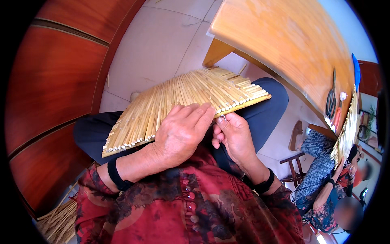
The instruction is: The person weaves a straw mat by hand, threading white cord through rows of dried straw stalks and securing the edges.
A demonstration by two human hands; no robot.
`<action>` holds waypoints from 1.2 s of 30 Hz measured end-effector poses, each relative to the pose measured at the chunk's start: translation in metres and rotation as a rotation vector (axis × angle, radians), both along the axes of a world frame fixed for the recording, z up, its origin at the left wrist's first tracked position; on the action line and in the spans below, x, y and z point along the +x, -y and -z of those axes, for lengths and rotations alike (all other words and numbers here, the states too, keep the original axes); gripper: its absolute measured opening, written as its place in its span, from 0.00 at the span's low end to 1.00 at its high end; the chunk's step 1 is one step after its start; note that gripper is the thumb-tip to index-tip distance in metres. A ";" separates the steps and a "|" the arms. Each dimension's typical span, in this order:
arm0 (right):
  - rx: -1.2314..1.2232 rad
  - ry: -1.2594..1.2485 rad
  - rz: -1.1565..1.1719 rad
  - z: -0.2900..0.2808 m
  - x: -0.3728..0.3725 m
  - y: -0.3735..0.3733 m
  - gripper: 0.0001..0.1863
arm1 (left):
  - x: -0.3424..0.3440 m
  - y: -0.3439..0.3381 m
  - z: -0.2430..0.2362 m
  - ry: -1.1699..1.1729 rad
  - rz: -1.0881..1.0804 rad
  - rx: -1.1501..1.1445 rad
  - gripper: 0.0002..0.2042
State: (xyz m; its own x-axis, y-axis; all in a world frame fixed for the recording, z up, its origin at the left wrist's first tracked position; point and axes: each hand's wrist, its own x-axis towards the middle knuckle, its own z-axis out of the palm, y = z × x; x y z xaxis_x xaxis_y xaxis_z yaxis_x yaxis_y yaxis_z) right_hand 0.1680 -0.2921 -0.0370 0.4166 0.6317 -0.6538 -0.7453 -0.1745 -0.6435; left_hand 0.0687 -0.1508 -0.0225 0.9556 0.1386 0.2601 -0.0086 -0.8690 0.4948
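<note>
Across my lap lies a stiff panel of straw-coloured stalks (178, 91), set side by side with their cut ends toward me. A yellowish strip (243, 105) runs along its near edge under the stalk ends. My left hand (185, 132) rests on that edge, fingers together and pressed over the stalks and strip, gripping the panel. Just below the strip, right of the left hand, my right hand (233, 132) is closed in a pinch. Between its thumb and finger shows a small shiny loop (223, 117), thread or wire; which one I cannot tell.
A wooden table (280, 36) stands ahead to the right, bearing black scissors (331, 99) and a red-handled tool (337, 116). Red-brown cabinets (57, 73) line the left. Loose stalks (57, 223) lie at lower left. At far right another person (325, 203) holds a similar panel (347, 126).
</note>
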 end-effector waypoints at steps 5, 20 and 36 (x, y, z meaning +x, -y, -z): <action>-0.044 -0.132 -0.010 -0.011 0.009 -0.006 0.11 | -0.001 0.002 -0.002 0.009 -0.030 -0.042 0.19; -0.148 -0.117 0.041 -0.012 0.011 -0.020 0.15 | -0.001 0.005 0.004 0.009 -0.055 -0.040 0.17; -0.237 0.714 -0.451 -0.074 0.032 0.011 0.13 | -0.018 -0.050 -0.024 0.036 0.061 0.129 0.15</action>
State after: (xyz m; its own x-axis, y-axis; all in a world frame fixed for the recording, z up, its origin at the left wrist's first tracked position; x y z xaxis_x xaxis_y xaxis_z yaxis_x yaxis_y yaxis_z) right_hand 0.1997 -0.3030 0.0372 0.5196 0.7152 -0.4674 -0.0064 -0.5438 -0.8392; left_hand 0.0512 -0.1010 0.0014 0.9511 0.0437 0.3059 -0.0789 -0.9227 0.3773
